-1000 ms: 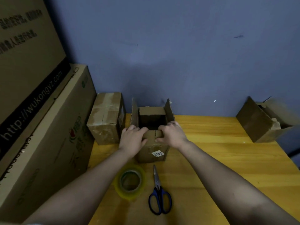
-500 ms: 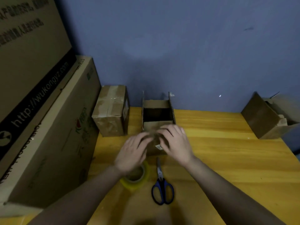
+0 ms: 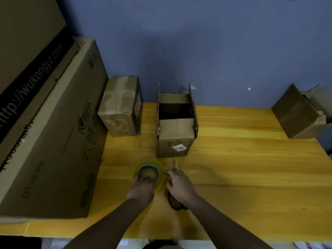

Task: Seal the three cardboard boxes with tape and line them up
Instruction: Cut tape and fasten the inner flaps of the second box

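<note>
While the left hand (image 3: 141, 186) has its grip on the yellow-green roll of clear tape (image 3: 149, 172) at 6 o'clock on the yellow wooden tabletop (image 3: 242, 168), fingers inside the core, the right hand (image 3: 179, 186) covers the blue-handled scissors (image 3: 175, 203); I cannot tell whether it grasps them. Beyond, the small open brown cardboard box (image 3: 177, 135) awaits sealing. At 11 o'clock the taped brown cardboard box (image 3: 122, 106) looks done; at 2 o'clock the tilted third cardboard box (image 3: 300, 112) remains.

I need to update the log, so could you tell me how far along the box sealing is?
Done: the left box looks taped shut. In hand: the left hand grips the tape roll, the right hand beside it. Left: the middle box is half open, the right box lies tilted, unaligned.
</note>
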`<act>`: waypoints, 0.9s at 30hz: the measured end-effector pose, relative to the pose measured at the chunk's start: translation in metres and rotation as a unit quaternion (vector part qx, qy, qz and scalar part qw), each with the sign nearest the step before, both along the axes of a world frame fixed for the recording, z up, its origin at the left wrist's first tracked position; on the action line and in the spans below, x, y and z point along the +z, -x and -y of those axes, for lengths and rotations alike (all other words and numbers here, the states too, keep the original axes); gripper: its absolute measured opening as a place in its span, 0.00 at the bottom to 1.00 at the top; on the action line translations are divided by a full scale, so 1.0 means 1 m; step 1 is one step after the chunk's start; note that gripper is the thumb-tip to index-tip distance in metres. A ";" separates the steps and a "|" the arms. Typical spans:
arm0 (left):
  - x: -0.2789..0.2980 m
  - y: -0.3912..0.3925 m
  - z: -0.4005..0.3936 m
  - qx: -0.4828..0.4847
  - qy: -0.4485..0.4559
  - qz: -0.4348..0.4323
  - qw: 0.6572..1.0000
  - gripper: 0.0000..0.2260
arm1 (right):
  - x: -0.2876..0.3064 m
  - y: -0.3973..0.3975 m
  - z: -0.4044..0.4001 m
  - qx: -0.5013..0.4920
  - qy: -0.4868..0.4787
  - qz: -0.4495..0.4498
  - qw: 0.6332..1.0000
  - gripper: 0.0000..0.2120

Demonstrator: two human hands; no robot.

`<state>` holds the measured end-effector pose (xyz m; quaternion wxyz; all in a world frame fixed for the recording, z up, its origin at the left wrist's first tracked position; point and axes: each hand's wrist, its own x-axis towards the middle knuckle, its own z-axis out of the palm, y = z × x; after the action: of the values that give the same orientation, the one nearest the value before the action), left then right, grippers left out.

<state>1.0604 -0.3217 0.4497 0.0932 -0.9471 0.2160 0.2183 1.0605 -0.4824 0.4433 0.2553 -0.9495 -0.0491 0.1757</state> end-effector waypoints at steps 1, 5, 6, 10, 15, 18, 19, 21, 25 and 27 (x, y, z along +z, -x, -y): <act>0.002 0.000 0.001 0.009 0.011 0.009 1.000 0.21 | -0.002 0.002 0.000 -0.017 -0.013 0.001 1.000 0.19; 0.012 -0.002 0.002 0.046 0.064 0.016 0.997 0.22 | -0.001 0.010 0.008 -0.082 -0.118 -0.022 0.989 0.23; 0.018 -0.005 0.004 0.066 0.101 0.018 0.993 0.22 | 0.001 0.013 0.010 -0.080 -0.143 -0.027 0.986 0.24; 0.041 -0.012 0.011 0.150 0.272 -0.048 0.949 0.17 | 0.011 0.020 0.017 -0.105 -0.206 0.011 0.973 0.25; 0.050 -0.006 0.022 0.248 0.484 -0.186 0.818 0.15 | 0.033 0.018 0.025 -0.184 -0.282 0.099 0.936 0.16; 0.059 -0.004 0.039 0.270 0.537 -0.187 0.777 0.07 | 0.048 0.015 0.038 -0.181 -0.298 0.124 0.929 0.11; 0.062 -0.003 0.044 0.276 0.544 -0.187 0.770 0.07 | 0.053 0.013 0.043 -0.176 -0.296 0.140 0.928 0.10; 0.067 -0.003 0.053 0.294 0.562 -0.200 0.747 0.10 | 0.062 0.011 0.053 -0.175 -0.294 0.164 0.925 0.08; 0.079 -0.003 0.074 0.310 0.614 -0.248 0.682 0.09 | 0.080 0.007 0.069 -0.198 -0.303 0.187 0.913 0.08; 0.091 -0.004 0.085 0.297 0.628 -0.258 0.672 0.10 | 0.086 0.003 0.076 -0.209 -0.301 0.198 0.909 0.09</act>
<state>1.0646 -0.4068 0.5405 -0.6524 -0.7024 0.0254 0.2835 1.0570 -0.5589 0.5298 0.5452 -0.8312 0.0504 -0.0967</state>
